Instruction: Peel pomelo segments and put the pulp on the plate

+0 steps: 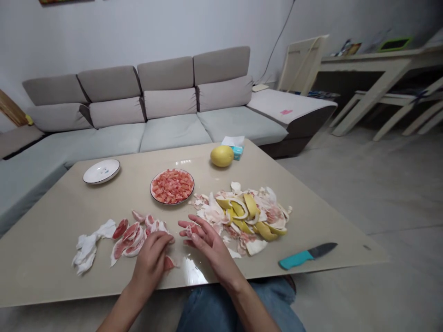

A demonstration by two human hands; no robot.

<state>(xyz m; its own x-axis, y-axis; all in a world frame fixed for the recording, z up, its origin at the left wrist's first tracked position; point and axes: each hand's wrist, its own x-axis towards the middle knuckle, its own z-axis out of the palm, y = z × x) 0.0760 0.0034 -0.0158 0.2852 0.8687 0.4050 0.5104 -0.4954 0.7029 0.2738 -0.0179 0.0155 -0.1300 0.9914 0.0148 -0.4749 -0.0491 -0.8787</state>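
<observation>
My left hand (150,258) curls over the glass-topped table (41,272), and its fingers hide whatever lies beneath them. Just left of it lies a heap of pink pomelo segments and membrane (128,240). A small pink piece (169,263) sits below its fingertips. My right hand (209,240) pinches a scrap of pink pomelo flesh (191,229). Behind it rises a pile of yellow pomelo rind and white pith (244,216). A plate of pink pomelo pulp (172,169) stands ahead of my hands.
A teal-handled kitchen knife (306,255) lies at the right. Crumpled tissue (88,246) lies at the left. Farther back are a whole pomelo (222,156), a tissue box (237,153), and a white plate (101,171). A grey sofa (173,131) stands behind the table.
</observation>
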